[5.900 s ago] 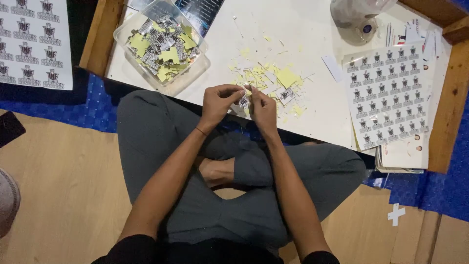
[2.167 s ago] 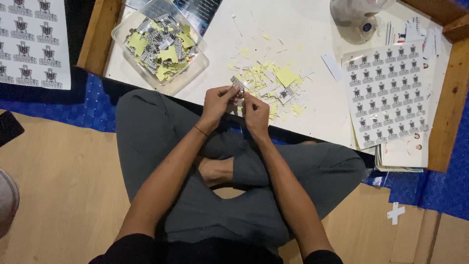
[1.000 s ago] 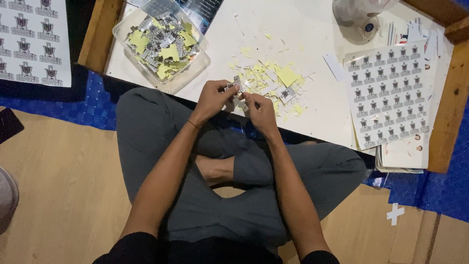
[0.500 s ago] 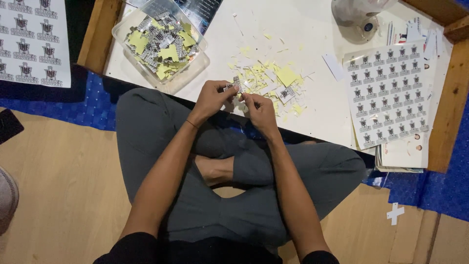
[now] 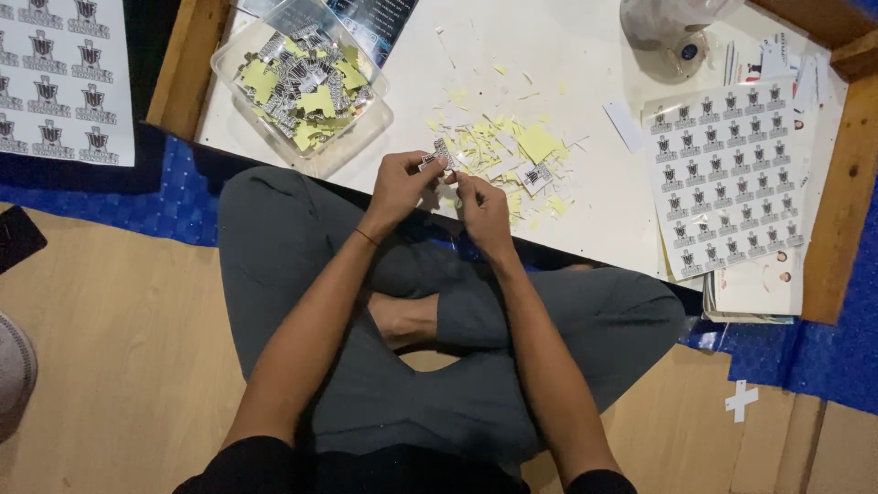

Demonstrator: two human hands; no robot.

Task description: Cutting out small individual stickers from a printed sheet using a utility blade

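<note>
My left hand (image 5: pixel 400 181) and my right hand (image 5: pixel 481 201) meet over the near edge of a low white table (image 5: pixel 585 82). Between their fingertips they pinch a small black-and-white sticker (image 5: pixel 437 156). Just beyond the hands lies a heap of yellow and white paper scraps (image 5: pixel 512 155) with a few loose stickers. A clear plastic tub (image 5: pixel 302 87) with cut stickers and yellow backing pieces stands to the left of the hands. I sit cross-legged in grey trousers below the table.
A sheet of uncut stickers (image 5: pixel 727 174) lies on the right of the table over other papers. Another sticker sheet (image 5: pixel 59 78) lies on the floor at far left. A plastic bag (image 5: pixel 668 27) sits at the back. The table has a wooden frame (image 5: pixel 846 183).
My hands have stayed at the table's edge with the small sticker; the fingers have shifted slightly on it. Nothing else has moved.
</note>
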